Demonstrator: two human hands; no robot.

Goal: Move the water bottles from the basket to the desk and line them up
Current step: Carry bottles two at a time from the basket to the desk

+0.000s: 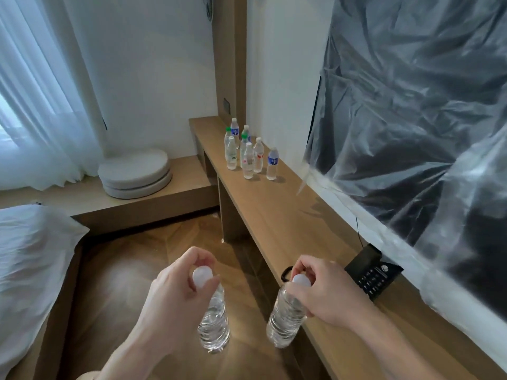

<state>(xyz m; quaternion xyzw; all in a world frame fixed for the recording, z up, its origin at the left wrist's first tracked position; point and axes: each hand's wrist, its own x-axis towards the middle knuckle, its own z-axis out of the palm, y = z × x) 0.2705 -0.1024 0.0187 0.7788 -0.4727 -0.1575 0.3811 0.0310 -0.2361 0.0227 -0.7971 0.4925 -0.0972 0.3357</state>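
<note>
My left hand [175, 292] grips a clear water bottle [214, 322] by its white-capped neck, hanging over the wooden floor. My right hand [321, 289] holds a second clear bottle [285, 316] the same way, beside the front edge of the long wooden desk [277, 215]. Far along the desk stands a cluster of several water bottles [248, 152] with white and green caps, some with blue labels; one blue-labelled bottle [272, 164] stands a little to the right of the rest. No basket is in view.
A black telephone [373, 272] sits on the desk near my right hand. A screen wrapped in plastic sheet [411, 119] hangs above the desk. A bed with white linen [30, 259] is at the left, and round cushions [135, 172] lie on a low platform by the curtain.
</note>
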